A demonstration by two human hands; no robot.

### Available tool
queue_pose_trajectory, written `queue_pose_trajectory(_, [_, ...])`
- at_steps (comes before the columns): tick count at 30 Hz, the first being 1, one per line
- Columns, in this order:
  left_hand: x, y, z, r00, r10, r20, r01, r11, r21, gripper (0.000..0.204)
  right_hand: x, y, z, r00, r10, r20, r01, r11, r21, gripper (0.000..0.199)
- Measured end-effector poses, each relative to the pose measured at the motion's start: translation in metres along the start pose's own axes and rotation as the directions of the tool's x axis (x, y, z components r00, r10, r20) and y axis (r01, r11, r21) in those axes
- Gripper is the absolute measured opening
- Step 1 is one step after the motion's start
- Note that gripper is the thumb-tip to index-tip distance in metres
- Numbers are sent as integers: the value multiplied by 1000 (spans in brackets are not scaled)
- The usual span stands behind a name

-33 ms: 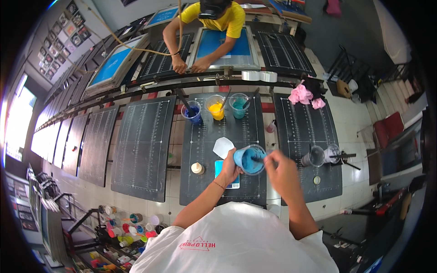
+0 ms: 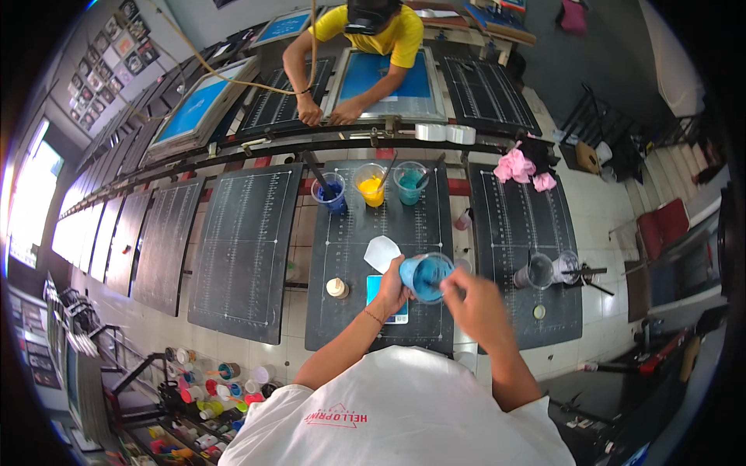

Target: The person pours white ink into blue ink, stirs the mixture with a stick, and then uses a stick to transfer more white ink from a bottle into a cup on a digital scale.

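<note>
My left hand [image 2: 391,289] grips a clear plastic cup of blue ink [image 2: 426,276] and holds it tilted above the black printing board [image 2: 350,326] in front of me. My right hand [image 2: 475,301] is at the cup's rim, fingers pinched on a thin stir stick [image 2: 449,284] that dips into the ink. Under the cup lies a small blue and white flat device [image 2: 381,297]. A white lid [image 2: 381,252] and a small white cap [image 2: 336,288] rest on the same board.
Cups of blue [image 2: 330,193], yellow [image 2: 371,185] and teal ink [image 2: 409,183] stand at the board's far end. Clear cups [image 2: 544,270] and pink rags [image 2: 522,167] are on the right board. Another person in yellow [image 2: 373,39] works a blue screen beyond the rail. Paint bottles [image 2: 210,380] sit lower left.
</note>
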State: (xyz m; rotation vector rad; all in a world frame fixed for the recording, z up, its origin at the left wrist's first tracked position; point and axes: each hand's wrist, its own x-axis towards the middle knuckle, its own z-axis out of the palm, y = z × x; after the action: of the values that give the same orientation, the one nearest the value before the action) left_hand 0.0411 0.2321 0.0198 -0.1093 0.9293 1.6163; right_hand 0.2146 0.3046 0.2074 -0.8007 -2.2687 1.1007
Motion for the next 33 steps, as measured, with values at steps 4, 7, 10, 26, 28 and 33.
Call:
queue_pose_trajectory(4, [-5, 3, -1, 1000, -6, -27, 5, 999, -34, 49, 11, -8, -7, 992, 116, -53, -113, 992, 56, 22])
queue_pose_trajectory(7, [2, 0, -8, 1000, -10, 11, 10, 999, 31, 50, 1, 3, 4, 990, -55, 129, 42, 994, 97, 22])
queue_pose_trajectory(10, [2, 2, -16, 999, -3, 47, 0, 998, 65, 53, 13, 4, -1, 967, 166, -195, -142, 981, 131, 21])
queue_pose_trajectory(26, [-13, 11, 6, 1000, 16, -13, -15, 997, 74, 58, 14, 16, -1, 987, 157, -19, -158, 984, -78, 20])
queue_pose_trajectory(28, [-13, 14, 12, 1000, 11, -14, -10, 998, 69, 58, 6, 17, 4, 1000, 0, -12, 1, 999, 47, 20])
queue_pose_trajectory(33, [-7, 14, -11, 993, 14, 121, -27, 993, 113, 54, 6, 12, 6, 999, -30, -17, 30, 999, 15, 20])
